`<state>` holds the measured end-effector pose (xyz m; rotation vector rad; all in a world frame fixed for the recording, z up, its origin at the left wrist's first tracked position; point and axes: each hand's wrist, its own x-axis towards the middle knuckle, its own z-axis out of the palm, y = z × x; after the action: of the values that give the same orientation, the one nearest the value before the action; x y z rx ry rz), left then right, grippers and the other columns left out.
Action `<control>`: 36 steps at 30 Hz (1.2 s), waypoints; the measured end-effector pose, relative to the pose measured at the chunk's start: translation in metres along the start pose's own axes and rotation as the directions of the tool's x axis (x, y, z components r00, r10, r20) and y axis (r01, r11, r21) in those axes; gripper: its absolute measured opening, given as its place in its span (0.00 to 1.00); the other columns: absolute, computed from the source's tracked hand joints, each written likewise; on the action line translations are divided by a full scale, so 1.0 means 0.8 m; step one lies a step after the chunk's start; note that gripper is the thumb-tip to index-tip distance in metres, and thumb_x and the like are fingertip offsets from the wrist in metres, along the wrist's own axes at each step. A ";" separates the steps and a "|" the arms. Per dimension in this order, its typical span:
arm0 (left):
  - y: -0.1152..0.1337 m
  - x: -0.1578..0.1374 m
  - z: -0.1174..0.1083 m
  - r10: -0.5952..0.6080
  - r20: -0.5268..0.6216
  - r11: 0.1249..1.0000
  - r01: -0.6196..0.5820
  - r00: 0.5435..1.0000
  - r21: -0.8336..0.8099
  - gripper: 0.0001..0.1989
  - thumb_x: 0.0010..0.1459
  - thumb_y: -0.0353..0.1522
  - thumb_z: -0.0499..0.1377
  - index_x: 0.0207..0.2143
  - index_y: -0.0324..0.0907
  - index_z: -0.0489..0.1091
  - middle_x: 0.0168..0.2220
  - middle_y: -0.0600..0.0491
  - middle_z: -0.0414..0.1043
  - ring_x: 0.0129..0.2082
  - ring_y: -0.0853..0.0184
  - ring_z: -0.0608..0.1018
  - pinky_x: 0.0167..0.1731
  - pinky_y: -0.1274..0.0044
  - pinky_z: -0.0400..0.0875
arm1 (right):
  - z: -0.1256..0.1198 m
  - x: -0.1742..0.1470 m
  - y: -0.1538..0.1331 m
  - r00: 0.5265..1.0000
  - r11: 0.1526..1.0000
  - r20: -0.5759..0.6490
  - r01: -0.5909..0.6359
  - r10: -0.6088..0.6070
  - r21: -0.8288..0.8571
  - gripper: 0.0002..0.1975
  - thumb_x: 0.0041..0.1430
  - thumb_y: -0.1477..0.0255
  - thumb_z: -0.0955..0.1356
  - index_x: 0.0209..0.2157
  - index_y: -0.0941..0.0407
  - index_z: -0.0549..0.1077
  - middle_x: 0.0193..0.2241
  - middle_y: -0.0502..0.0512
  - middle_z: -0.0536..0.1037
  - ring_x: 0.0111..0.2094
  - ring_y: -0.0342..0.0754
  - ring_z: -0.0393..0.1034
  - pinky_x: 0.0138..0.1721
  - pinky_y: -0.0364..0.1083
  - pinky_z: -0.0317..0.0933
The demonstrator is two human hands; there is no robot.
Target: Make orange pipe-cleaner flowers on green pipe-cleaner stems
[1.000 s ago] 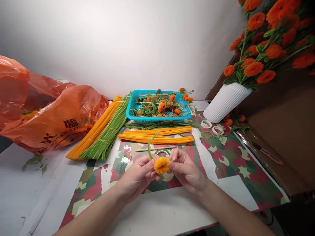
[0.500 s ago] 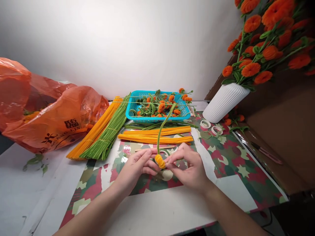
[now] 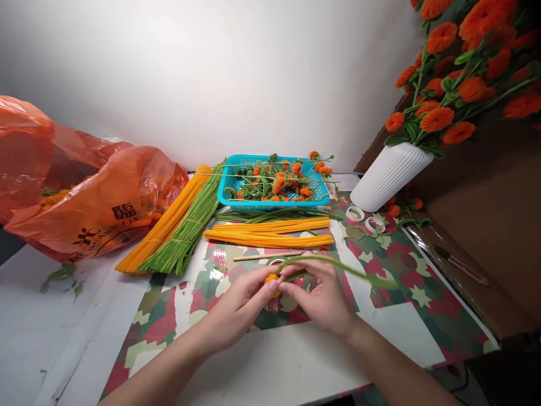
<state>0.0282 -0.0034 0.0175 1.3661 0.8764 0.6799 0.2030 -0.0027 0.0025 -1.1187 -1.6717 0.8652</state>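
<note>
Left hand point(image 3: 240, 304) pinches a yellow flower head point(image 3: 271, 278); right hand point(image 3: 323, 293) grips the green stem point(image 3: 346, 266) beside it

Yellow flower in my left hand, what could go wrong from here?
Pinched in the left hand, the yellow flower might get squashed. The green stem arcs out over the right hand, so its free end could snag or kink. The wooden stick lies just beyond the hands and might get knocked.
</note>
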 end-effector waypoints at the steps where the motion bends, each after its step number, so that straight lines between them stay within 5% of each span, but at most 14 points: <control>1: -0.001 0.000 0.000 -0.004 -0.015 1.000 0.004 1.000 0.004 0.13 0.65 0.38 0.50 0.41 0.43 0.71 0.30 0.54 0.67 0.30 0.67 0.68 0.31 0.78 0.65 | 0.001 0.000 0.000 1.000 1.000 -0.006 0.010 -0.010 -0.009 0.06 0.52 0.77 0.71 0.32 0.53 0.76 0.32 0.52 0.78 0.37 0.47 0.73 0.38 0.46 0.67; 4: -0.003 -0.001 0.004 -0.022 -0.056 0.999 0.021 0.998 -0.024 0.12 0.64 0.38 0.50 0.43 0.45 0.70 0.33 0.54 0.67 0.31 0.67 0.68 0.32 0.78 0.65 | 0.004 0.001 0.000 0.986 0.977 -0.042 0.155 -0.163 -0.145 0.10 0.51 0.77 0.71 0.37 0.51 0.75 0.34 0.51 0.78 0.38 0.49 0.72 0.40 0.48 0.66; 8: -0.008 0.001 0.009 -0.081 -0.080 0.987 0.069 0.994 -0.142 0.12 0.64 0.39 0.50 0.42 0.45 0.69 0.35 0.53 0.68 0.33 0.67 0.68 0.34 0.78 0.66 | -0.001 -0.003 -0.002 0.910 0.842 -0.086 0.335 -0.405 -0.424 0.17 0.50 0.74 0.72 0.44 0.49 0.72 0.36 0.53 0.76 0.38 0.51 0.70 0.41 0.51 0.63; 13: -0.013 0.005 0.007 -0.184 -0.160 0.970 0.153 0.970 -0.189 0.11 0.62 0.40 0.49 0.32 0.43 0.63 0.27 0.58 0.60 0.25 0.70 0.64 0.24 0.81 0.61 | -0.017 -0.016 -0.009 0.653 0.531 -0.008 0.608 -0.757 -0.591 0.08 0.52 0.74 0.71 0.33 0.45 0.75 0.24 0.48 0.74 0.28 0.46 0.67 0.42 0.49 0.62; 16: -0.014 0.005 0.005 -0.107 -0.226 0.994 0.103 0.968 -0.031 0.13 0.64 0.39 0.48 0.29 0.43 0.61 0.25 0.59 0.57 0.24 0.70 0.61 0.24 0.80 0.58 | -0.016 -0.019 -0.014 0.586 0.455 0.115 0.724 -0.802 -0.518 0.13 0.53 0.80 0.69 0.35 0.46 0.76 0.29 0.47 0.80 0.35 0.45 0.73 0.44 0.45 0.63; 17: -0.014 0.005 0.004 -0.052 -0.244 0.997 0.063 0.968 0.037 0.14 0.64 0.39 0.47 0.28 0.43 0.60 0.25 0.59 0.57 0.25 0.70 0.61 0.26 0.79 0.58 | -0.014 -0.017 -0.015 0.597 0.470 0.134 0.733 -0.791 -0.492 0.14 0.54 0.81 0.68 0.38 0.48 0.76 0.33 0.48 0.81 0.40 0.46 0.74 0.46 0.45 0.63; 19: -0.013 0.005 0.004 0.040 -0.262 0.990 -0.003 0.964 0.139 0.15 0.65 0.38 0.45 0.26 0.43 0.59 0.25 0.58 0.58 0.26 0.69 0.62 0.28 0.78 0.58 | -0.009 -0.012 -0.016 0.696 0.570 0.127 0.666 -0.706 -0.481 0.17 0.57 0.81 0.65 0.46 0.50 0.74 0.39 0.51 0.81 0.47 0.49 0.73 0.51 0.48 0.61; 22: -0.012 0.005 0.003 0.077 -0.296 0.975 -0.010 0.952 0.223 0.15 0.65 0.37 0.44 0.26 0.44 0.57 0.23 0.58 0.57 0.24 0.68 0.61 0.26 0.76 0.56 | -0.008 -0.002 -0.015 0.911 0.808 0.074 0.394 -0.405 -0.438 0.18 0.61 0.78 0.62 0.51 0.52 0.71 0.42 0.55 0.79 0.46 0.52 0.73 0.54 0.55 0.58; 24: -0.013 0.005 0.001 0.089 -0.318 0.961 0.003 0.944 0.278 0.15 0.65 0.37 0.43 0.26 0.44 0.58 0.22 0.59 0.56 0.23 0.67 0.60 0.25 0.76 0.54 | -0.012 0.002 -0.014 0.978 0.936 0.121 0.199 -0.171 -0.290 0.15 0.64 0.72 0.61 0.49 0.54 0.72 0.40 0.56 0.80 0.41 0.50 0.74 0.46 0.51 0.64; 28: -0.014 0.005 -0.002 0.120 -0.294 0.940 -0.013 0.948 0.341 0.15 0.65 0.38 0.42 0.27 0.44 0.58 0.21 0.59 0.55 0.22 0.67 0.60 0.25 0.76 0.53 | -0.016 0.005 -0.010 0.959 0.996 0.274 -0.051 0.068 -0.068 0.15 0.67 0.68 0.59 0.44 0.55 0.75 0.26 0.51 0.77 0.25 0.44 0.72 0.26 0.41 0.63; 31: -0.016 0.004 -0.001 0.124 -0.254 0.933 -0.025 0.959 0.358 0.16 0.66 0.38 0.41 0.26 0.44 0.56 0.21 0.59 0.55 0.22 0.67 0.60 0.25 0.76 0.53 | -0.009 0.003 -0.008 0.960 0.972 0.279 0.042 0.026 -0.233 0.09 0.64 0.71 0.62 0.35 0.55 0.73 0.25 0.50 0.75 0.26 0.44 0.69 0.26 0.41 0.59; 36: -0.015 0.005 0.005 0.116 -0.292 0.940 -0.010 0.950 0.340 0.17 0.67 0.38 0.41 0.26 0.44 0.57 0.22 0.59 0.55 0.23 0.67 0.60 0.25 0.76 0.54 | 0.006 -0.002 -0.006 0.918 0.896 0.389 0.238 -0.081 -0.375 0.13 0.63 0.74 0.59 0.24 0.55 0.64 0.20 0.48 0.68 0.21 0.43 0.60 0.23 0.42 0.48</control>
<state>0.0327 -0.0037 0.0047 1.6231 1.2457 0.8365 0.1977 -0.0062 0.0044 -1.1188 -2.3081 0.6479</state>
